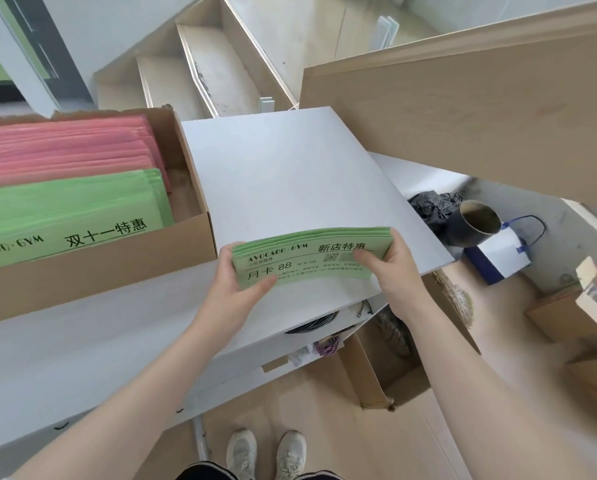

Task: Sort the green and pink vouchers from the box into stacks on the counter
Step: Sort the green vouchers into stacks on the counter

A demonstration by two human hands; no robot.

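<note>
Closest to me, both of my hands are closed on one bundle of green vouchers [311, 258]. My left hand [236, 285] pinches its left end, thumb across the printed face and fingers underneath; my right hand [389, 263] clamps the right end the same way. I judge that I hold it at both ends so the sheets stay squared and do not fan out, and the slight upward bow of the bundle fits that squeeze from either side. The print faces me, which lets me check the colour and type before I commit it to a pile.

The bundle sits low over the bare white desk [290, 174], near its front edge. Whether its lower edge touches the surface I cannot tell. No sorted stack shows on the desk yet, so I take this as the start of the green pile, with that open patch chosen because it lies right beside the source.

Further out on my left stands the cardboard box [200, 181], on the same desk and just beside the bundle. Inside, more green vouchers [75, 202] lie toward me and the pink vouchers [65, 147] behind them, already grouped by colour, so lifting out one colour at a time looks easy. Most of the job seems to remain.
</note>
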